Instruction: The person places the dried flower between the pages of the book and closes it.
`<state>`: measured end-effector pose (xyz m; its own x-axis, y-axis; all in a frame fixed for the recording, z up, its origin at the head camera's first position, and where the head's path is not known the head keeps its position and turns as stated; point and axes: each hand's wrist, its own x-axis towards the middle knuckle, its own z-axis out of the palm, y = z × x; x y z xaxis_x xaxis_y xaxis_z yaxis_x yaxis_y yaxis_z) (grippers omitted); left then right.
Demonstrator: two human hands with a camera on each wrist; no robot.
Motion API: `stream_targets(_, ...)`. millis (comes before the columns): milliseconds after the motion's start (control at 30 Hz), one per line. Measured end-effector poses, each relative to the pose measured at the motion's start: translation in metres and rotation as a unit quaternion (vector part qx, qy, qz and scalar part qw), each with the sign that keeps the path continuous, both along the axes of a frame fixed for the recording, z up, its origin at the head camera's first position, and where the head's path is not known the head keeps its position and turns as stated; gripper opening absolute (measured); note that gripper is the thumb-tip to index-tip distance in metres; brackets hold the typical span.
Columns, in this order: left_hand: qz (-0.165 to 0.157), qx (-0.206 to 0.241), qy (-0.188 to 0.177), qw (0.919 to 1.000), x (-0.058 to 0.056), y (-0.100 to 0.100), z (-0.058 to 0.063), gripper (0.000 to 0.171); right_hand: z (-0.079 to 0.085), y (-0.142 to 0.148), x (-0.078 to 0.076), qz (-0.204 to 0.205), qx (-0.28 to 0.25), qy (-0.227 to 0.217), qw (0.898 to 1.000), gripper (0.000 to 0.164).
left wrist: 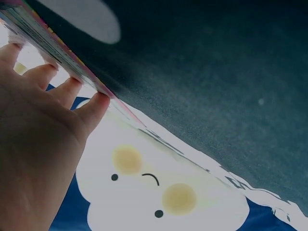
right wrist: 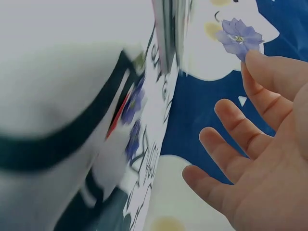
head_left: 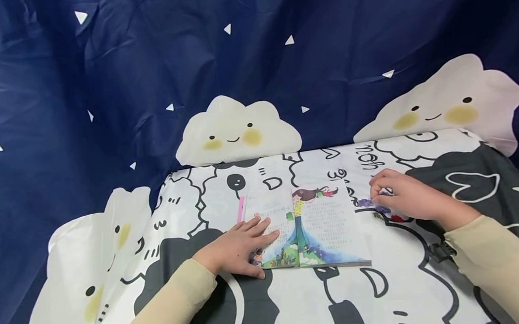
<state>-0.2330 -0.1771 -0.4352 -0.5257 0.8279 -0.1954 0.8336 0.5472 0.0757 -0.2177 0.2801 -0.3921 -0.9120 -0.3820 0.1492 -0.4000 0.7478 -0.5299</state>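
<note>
An open picture book (head_left: 330,222) lies on the black-and-white patterned cloth, its pages printed with text and colourful drawings. My left hand (head_left: 242,247) rests with spread fingers on its left page, holding that side down. To the right of the book, my right hand (head_left: 404,195) is raised over the cloth. Between its thumb and index finger it pinches a purple flower (right wrist: 238,37) with a pale centre, while the other fingers stay loose. More purple flowers (head_left: 380,201) lie beneath that hand, partly hidden by it, beside a small red piece (head_left: 397,218).
The patterned cloth (head_left: 339,296) covers the surface under the book. A dark blue curtain (head_left: 252,48) with white triangles hangs behind. Smiling cloud shapes (head_left: 239,128) stand along the back edge and at the left. A pink strip (head_left: 241,208) shows at the book's left edge.
</note>
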Motion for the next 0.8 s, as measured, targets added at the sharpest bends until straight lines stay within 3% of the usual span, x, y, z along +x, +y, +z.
stream_targets(500, 0.0, 0.006, -0.009, 0.9999, 0.005, -0.001, 0.002, 0.098, -0.005, -0.045, -0.011, 0.033, -0.007, -0.012, 0.999, 0.02)
stream_targets(800, 0.002, 0.006, -0.009, 0.9999, 0.003, 0.002, 0.002, 0.097, -0.009, -0.024, -0.012, 0.017, 0.024, 0.005, 1.0, 0.01)
